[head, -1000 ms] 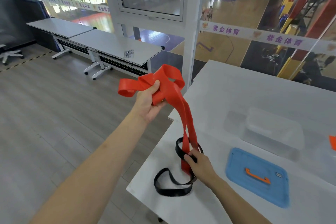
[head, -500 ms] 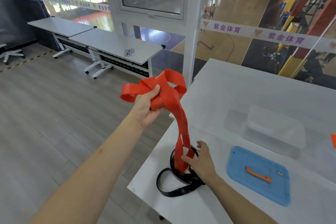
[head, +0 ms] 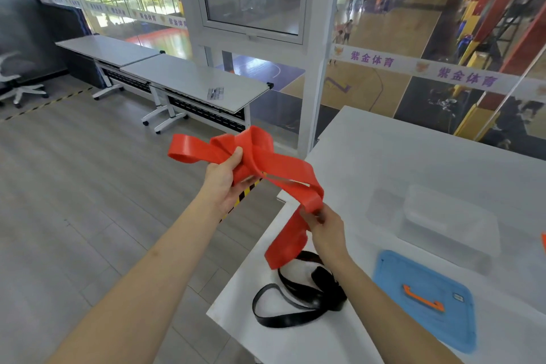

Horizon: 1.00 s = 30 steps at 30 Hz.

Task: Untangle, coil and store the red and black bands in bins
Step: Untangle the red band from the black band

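A wide red band (head: 283, 170) hangs in the air in loose folds over the table's left corner. My left hand (head: 226, 179) grips its bunched upper loops out past the table edge. My right hand (head: 325, 223) pinches the band lower down, and its tail droops to just above the table. The black band (head: 291, 301) lies in a loose tangle on the white table (head: 413, 162), below my right wrist and apart from the red one. A clear bin (head: 449, 224) stands to the right.
A blue lid with an orange handle (head: 425, 298) lies flat on the table right of the black band. An orange edge (head: 543, 242) shows at the far right. Grey desks (head: 189, 80) and a glass wall stand beyond the wooden floor on the left.
My right hand has risen from the table and now pinches the red band in the air. The red band has come out of the black one, which stays on the table.
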Each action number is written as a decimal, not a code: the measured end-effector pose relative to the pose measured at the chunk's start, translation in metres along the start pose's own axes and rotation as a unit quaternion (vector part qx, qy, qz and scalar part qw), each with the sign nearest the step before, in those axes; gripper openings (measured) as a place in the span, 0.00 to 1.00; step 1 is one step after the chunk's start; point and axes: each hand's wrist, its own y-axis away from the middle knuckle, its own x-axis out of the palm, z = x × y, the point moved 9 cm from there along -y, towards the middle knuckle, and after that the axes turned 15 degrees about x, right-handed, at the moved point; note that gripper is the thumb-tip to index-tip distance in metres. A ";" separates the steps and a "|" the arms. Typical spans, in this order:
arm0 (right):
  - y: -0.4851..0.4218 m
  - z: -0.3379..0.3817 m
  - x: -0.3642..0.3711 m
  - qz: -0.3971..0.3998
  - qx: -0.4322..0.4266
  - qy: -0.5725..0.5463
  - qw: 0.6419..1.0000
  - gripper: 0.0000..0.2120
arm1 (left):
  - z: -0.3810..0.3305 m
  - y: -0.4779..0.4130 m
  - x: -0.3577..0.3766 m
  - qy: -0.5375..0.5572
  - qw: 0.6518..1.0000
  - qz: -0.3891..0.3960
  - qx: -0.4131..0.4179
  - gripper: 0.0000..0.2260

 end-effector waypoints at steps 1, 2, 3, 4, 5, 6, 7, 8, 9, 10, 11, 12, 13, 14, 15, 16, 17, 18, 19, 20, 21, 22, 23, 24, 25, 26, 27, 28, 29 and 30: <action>0.000 0.011 -0.005 0.006 -0.019 -0.007 1.000 0.07 | 0.005 -0.001 -0.008 -0.018 1.000 -0.010 -0.002 0.11; 0.000 0.022 -0.008 0.017 -0.036 -0.011 0.999 0.08 | 0.010 0.000 -0.015 -0.037 0.999 -0.016 -0.005 0.10; 0.002 0.031 -0.011 0.034 -0.046 -0.009 0.998 0.11 | 0.016 0.002 -0.020 -0.052 0.998 -0.020 -0.010 0.08; 0.005 0.038 -0.013 0.056 -0.048 -0.009 0.997 0.14 | 0.023 0.005 -0.024 -0.062 0.998 -0.019 -0.013 0.06; 0.009 0.043 -0.015 0.072 -0.048 0.001 0.996 0.17 | 0.031 0.008 -0.027 -0.066 0.997 -0.018 -0.020 0.06; 0.012 0.047 -0.019 0.083 -0.049 0.010 0.995 0.19 | 0.039 0.012 -0.028 -0.069 0.997 -0.014 -0.027 0.07; 0.014 0.050 -0.023 0.087 -0.047 0.025 0.995 0.20 | 0.046 0.017 -0.028 -0.070 0.997 -0.011 -0.036 0.10; 0.016 0.049 -0.029 0.093 -0.040 0.032 0.994 0.19 | 0.053 0.021 -0.028 -0.074 0.996 -0.007 -0.044 0.11; 0.017 0.047 -0.036 0.095 -0.030 0.044 0.994 0.17 | 0.061 0.025 -0.027 -0.078 0.996 -0.003 -0.053 0.12; 0.019 0.046 -0.043 0.097 -0.020 0.058 0.993 0.13 | 0.068 0.031 -0.024 -0.085 0.994 0.009 -0.061 0.12; 0.021 0.044 -0.050 0.101 -0.014 0.082 0.991 0.10 | 0.075 0.036 -0.020 -0.087 0.993 0.025 -0.071 0.11; 0.025 0.043 -0.056 0.109 -0.012 0.106 0.988 0.08 | 0.081 0.042 -0.015 -0.087 0.992 0.045 -0.081 0.10; 0.030 0.040 -0.061 0.115 -0.011 0.128 0.985 0.08 | 0.088 0.049 -0.008 -0.081 0.990 0.063 -0.091 0.09; 0.035 0.036 -0.068 0.111 -0.004 0.136 0.984 0.09 | 0.095 0.056 -0.002 -0.078 0.988 0.080 -0.103 0.07; 0.040 0.030 -0.078 0.095 0.007 0.134 0.986 0.10 | 0.102 0.064 0.004 -0.076 0.986 0.095 -0.116 0.07; 0.044 0.022 -0.089 0.070 0.020 0.119 0.990 0.10 | 0.109 0.072 0.010 -0.080 0.982 0.110 -0.131 0.07; 0.051 0.014 -0.102 0.043 0.031 0.097 0.994 0.09 | 0.118 0.082 0.017 -0.083 0.978 0.123 -0.150 0.08; 0.058 0.007 -0.114 0.018 0.039 0.074 0.996 0.07 | 0.128 0.093 0.023 -0.085 0.972 0.137 -0.172 0.09; 0.066 -0.001 -0.126 -0.007 0.043 0.059 0.997 0.05 | 0.141 0.107 0.031 -0.080 0.965 0.155 -0.198 0.10; 0.073 -0.011 -0.137 -0.032 0.051 0.053 0.997 0.05 | 0.157 0.122 0.039 -0.075 0.956 0.173 -0.224 0.11; 0.082 -0.022 -0.148 -0.053 0.059 0.053 0.995 0.05 | 0.172 0.139 0.048 -0.070 0.947 0.189 -0.251 0.11; 0.091 -0.037 -0.157 -0.069 0.069 0.054 0.994 0.06 | 0.188 0.158 0.057 -0.067 0.937 0.205 -0.276 0.11; 0.099 -0.052 -0.166 -0.083 0.077 0.056 0.992 0.06 | 0.203 0.177 0.065 -0.062 0.926 0.219 -0.301 0.11; 0.109 -0.068 -0.176 -0.098 0.088 0.056 0.990 0.06 | 0.218 0.195 0.073 -0.059 0.916 0.232 -0.322 0.10; 0.119 -0.085 -0.187 -0.117 0.102 0.062 0.986 0.06 | 0.231 0.214 0.080 -0.056 0.906 0.242 -0.342 0.09; 0.131 -0.101 -0.199 -0.137 0.116 0.068 0.981 0.06 | 0.244 0.231 0.086 -0.053 0.896 0.250 -0.362 0.09; 0.143 -0.116 -0.211 -0.153 0.131 0.070 0.977 0.06 | 0.256 0.247 0.090 -0.054 0.888 0.255 -0.379 0.10; 0.155 -0.129 -0.221 -0.166 0.144 0.068 0.973 0.06 | 0.267 0.262 0.093 -0.053 0.881 0.258 -0.394 0.12; 0.166 -0.142 -0.232 -0.180 0.154 0.068 0.969 0.07 | 0.279 0.276 0.094 -0.056 0.875 0.257 -0.406 0.12; 0.176 -0.153 -0.240 -0.191 0.162 0.072 0.965 0.08 | 0.291 0.289 0.093 -0.060 0.870 0.254 -0.418 0.13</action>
